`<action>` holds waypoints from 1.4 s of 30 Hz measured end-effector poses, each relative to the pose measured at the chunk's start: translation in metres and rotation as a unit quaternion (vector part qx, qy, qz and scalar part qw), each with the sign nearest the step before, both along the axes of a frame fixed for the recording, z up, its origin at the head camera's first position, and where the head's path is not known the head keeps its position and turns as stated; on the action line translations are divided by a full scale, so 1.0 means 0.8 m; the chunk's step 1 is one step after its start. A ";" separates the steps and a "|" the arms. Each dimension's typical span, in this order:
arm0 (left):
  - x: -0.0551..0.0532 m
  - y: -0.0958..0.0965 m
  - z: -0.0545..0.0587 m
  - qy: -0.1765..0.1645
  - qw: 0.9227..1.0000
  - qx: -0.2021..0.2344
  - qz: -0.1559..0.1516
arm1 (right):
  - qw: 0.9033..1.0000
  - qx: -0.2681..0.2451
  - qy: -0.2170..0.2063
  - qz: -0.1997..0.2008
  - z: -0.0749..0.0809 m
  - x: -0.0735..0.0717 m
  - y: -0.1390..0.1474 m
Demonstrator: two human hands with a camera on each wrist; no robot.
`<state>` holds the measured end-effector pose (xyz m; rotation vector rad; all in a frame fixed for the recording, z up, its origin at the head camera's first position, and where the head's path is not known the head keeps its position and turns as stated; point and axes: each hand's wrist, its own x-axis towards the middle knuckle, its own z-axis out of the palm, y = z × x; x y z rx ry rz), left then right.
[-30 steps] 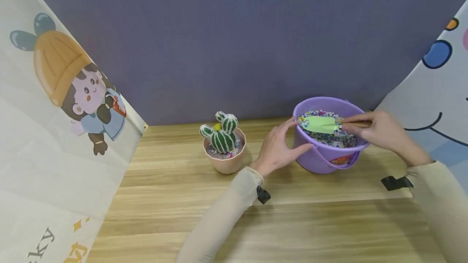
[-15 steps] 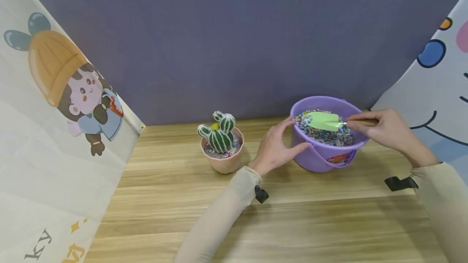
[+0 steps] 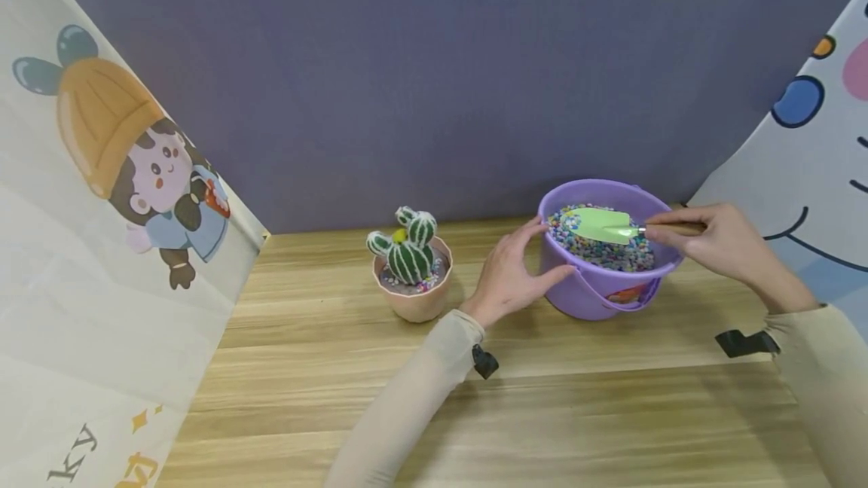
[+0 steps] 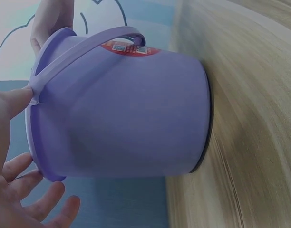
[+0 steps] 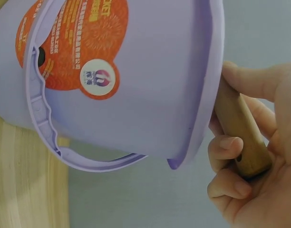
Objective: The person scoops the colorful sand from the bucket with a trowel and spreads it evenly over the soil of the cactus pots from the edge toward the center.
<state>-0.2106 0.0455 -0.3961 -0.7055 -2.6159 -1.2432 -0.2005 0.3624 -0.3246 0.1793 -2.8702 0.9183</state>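
A purple bucket point(image 3: 590, 296) stands on the table at the right in the head view, part-filled with small multicoloured beads point(image 3: 610, 253). My left hand point(image 3: 511, 277) touches the bucket's left side, thumb and fingertips spread along the rim. With my right hand point(image 3: 719, 243) I grip the wooden handle point(image 5: 243, 128) of a garden trowel point(image 3: 600, 224). Its light green blade lies inside the bucket's mouth, over the beads, with some beads at its tip. In the right wrist view the bucket wall hides the blade.
Left of the bucket stands a pink pot point(image 3: 414, 307) with a knitted cactus point(image 3: 410, 258) and scattered beads around its base. A dark panel point(image 3: 407, 81) closes off the back. Printed panels flank both sides of the wooden table point(image 3: 325, 398).
The trowel has shifted slightly to the right and up in the bucket, together with my right hand. My left hand keeps its place at the rim.
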 end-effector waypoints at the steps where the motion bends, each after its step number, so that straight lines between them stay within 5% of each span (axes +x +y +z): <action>1: 0.000 0.000 0.000 -0.001 1.000 0.000 0.000 | 1.000 -0.002 -0.001 0.001 0.001 0.001 -0.001; 25: 0.019 -0.040 0.005 -0.023 1.000 -0.004 0.018 | 0.999 -0.033 0.000 0.018 0.014 0.015 -0.024; 31: 0.027 -0.058 0.003 -0.004 1.000 0.002 0.020 | 0.996 -0.075 0.005 0.042 0.010 0.015 -0.035; 42: 0.039 -0.090 0.002 0.036 0.999 0.021 0.026 | 0.994 -0.074 0.010 0.077 0.009 0.013 -0.055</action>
